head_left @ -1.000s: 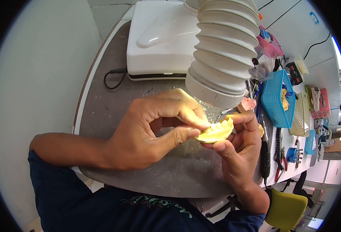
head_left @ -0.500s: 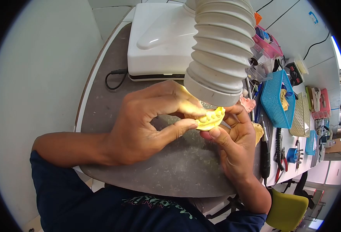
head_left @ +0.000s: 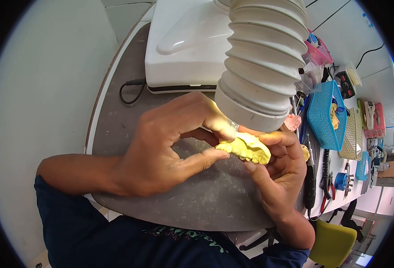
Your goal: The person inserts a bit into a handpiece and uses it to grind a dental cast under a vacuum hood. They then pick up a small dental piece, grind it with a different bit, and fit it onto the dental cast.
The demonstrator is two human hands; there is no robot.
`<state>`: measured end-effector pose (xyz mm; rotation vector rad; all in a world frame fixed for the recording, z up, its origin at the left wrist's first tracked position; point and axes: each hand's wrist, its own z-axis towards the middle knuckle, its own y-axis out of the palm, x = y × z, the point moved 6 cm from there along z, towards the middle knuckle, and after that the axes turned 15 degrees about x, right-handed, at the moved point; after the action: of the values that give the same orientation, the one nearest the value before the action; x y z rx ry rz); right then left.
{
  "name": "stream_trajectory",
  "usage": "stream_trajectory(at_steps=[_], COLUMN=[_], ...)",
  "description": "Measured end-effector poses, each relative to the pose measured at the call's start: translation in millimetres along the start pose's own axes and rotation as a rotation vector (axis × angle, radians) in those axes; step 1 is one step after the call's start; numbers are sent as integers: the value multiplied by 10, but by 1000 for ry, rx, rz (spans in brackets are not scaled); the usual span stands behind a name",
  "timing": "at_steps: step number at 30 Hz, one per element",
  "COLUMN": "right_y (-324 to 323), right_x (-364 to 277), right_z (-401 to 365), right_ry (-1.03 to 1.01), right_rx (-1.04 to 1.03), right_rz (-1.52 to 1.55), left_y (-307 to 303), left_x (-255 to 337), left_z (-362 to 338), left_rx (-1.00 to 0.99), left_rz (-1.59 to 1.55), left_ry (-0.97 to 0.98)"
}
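A yellow dental cast [head_left: 247, 149] with a row of moulded teeth is held up between both hands, just under the mouth of the white corrugated hose [head_left: 255, 105]. My left hand [head_left: 174, 143] pinches its left end between thumb and fingers. On the other end, my right hand [head_left: 279, 165] grips with its thumb below and fingers behind. The teeth along the lower edge face toward me. My fingertips hide parts of both ends of the cast.
Behind my hands stands a white machine [head_left: 188, 49] with a black cable [head_left: 132, 91]. To the right lie a pink cast [head_left: 292, 122], a black handpiece [head_left: 310, 187], red-handled pliers [head_left: 328, 198] and a blue basket [head_left: 326, 116] holding another cast.
The cast has been turned in my hands, so its teeth now point down toward me and more of it shows. My right hand has shifted slightly right. The view has moved a little.
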<state>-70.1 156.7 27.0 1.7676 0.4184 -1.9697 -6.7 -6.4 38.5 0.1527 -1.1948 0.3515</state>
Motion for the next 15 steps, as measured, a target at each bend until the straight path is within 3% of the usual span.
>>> stream_trajectory(at_steps=[9,15], right_y=[11,14], right_x=[-77,-94], right_z=[-45,-71], right_ry=[-143,-233], right_rx=[-34,-57], right_rz=[-83,-68], left_y=[26,7], left_x=[59,67], left_z=[-11,2], left_rx=[-73,-3], left_rz=[103,17], left_ry=[104,102])
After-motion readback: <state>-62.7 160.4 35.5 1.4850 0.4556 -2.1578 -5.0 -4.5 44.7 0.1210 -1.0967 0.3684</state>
